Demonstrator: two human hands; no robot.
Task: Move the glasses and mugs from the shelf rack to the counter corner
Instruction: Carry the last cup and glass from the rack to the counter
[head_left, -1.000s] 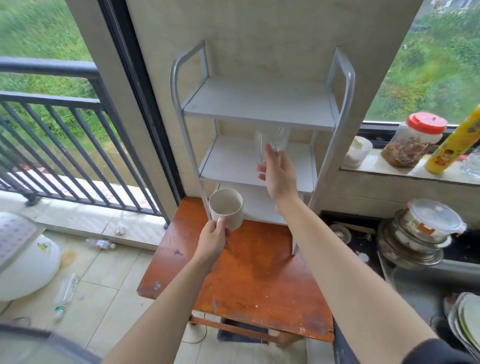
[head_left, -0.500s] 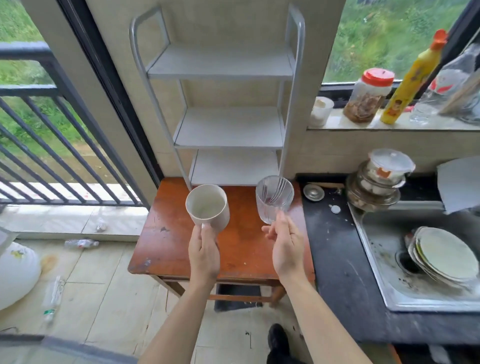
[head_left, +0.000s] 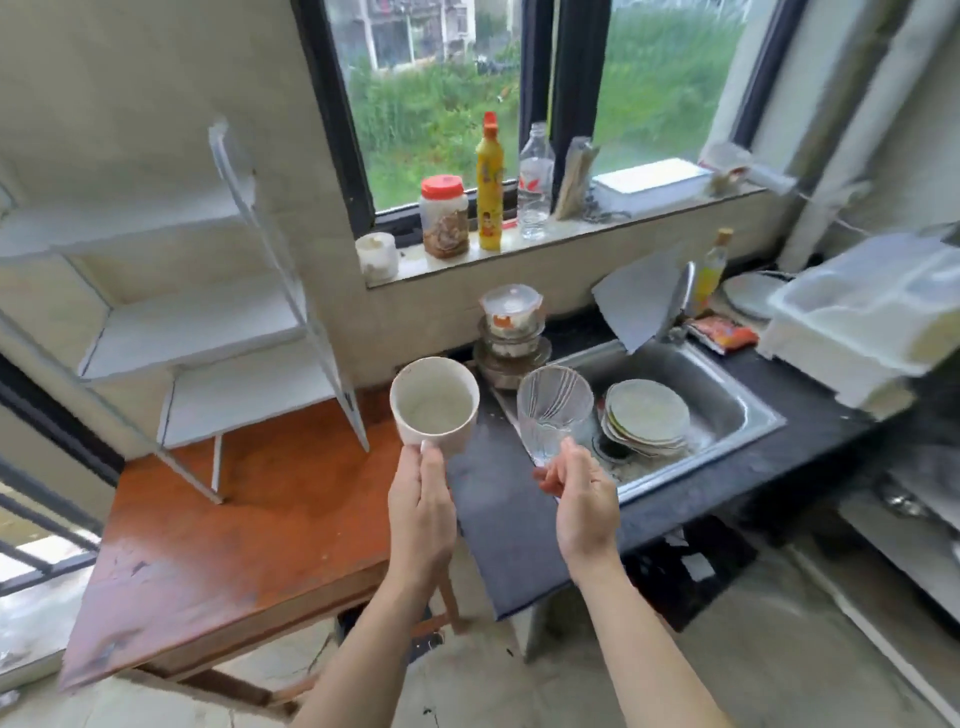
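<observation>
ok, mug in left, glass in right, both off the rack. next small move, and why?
Probably lower both onto the bare dark counter left of the sink. The left hand holds the mug and the right hand the glass, above that strip, neither set down yet.

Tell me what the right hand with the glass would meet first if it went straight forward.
Likely the stack of plates in the sink. The right hand holds the glass pointing that way, with nothing seen between them. Depth is unclear, so the sink's near rim might come first.
</observation>
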